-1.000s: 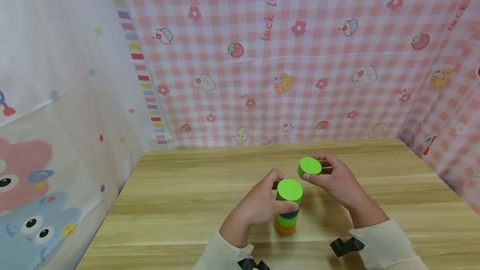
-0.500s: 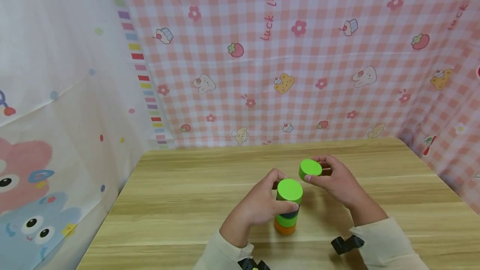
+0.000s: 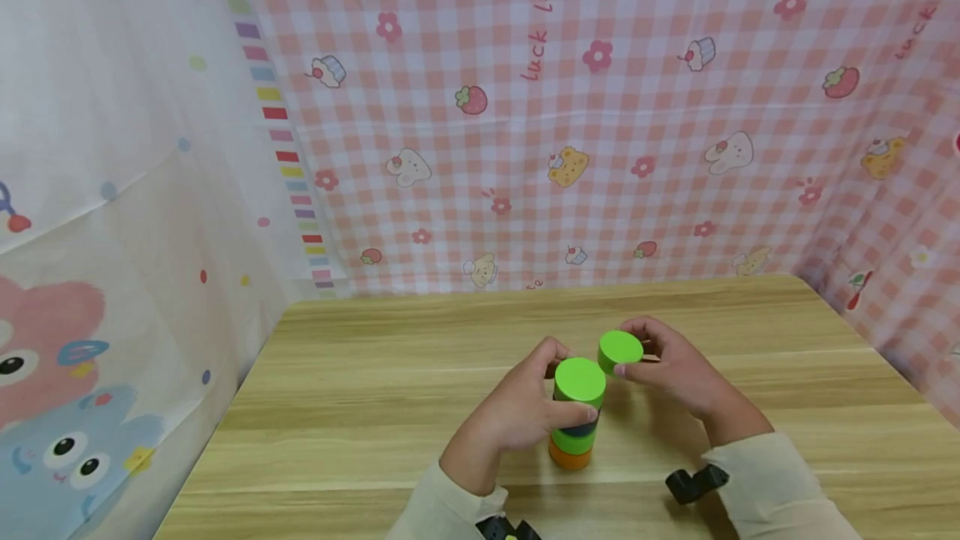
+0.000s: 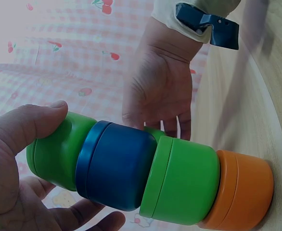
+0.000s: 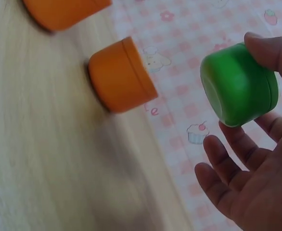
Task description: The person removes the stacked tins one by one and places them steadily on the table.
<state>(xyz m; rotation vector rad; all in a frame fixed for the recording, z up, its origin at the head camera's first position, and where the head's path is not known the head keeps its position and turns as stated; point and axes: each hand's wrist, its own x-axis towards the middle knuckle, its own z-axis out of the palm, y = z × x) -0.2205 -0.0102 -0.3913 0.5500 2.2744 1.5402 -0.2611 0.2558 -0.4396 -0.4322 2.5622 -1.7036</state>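
Observation:
On the wooden table (image 3: 375, 407) stands a stack of cups (image 3: 576, 419): orange at the bottom, then green, dark blue and a green one on top. My left hand (image 3: 542, 397) grips the upper part of the stack, thumb on the front and fingers behind; the left wrist view shows the stack (image 4: 146, 168) with my thumb (image 4: 28, 125) on the top green cup. My right hand (image 3: 671, 369) pinches a separate green cup (image 3: 619, 351) just right of and behind the stack's top. In the right wrist view this green cup (image 5: 239, 84) sits between thumb and fingers.
Two loose orange cups (image 5: 119, 74) (image 5: 64, 12) lie on the table in the right wrist view. Patterned cloth walls (image 3: 600, 123) close in the table at the back, left and right. Black wrist mounts (image 3: 693, 483) show by the sleeves.
My right hand has lowered the green cup and brought it closer to the stack's top. The left hand and the stack have stayed put.

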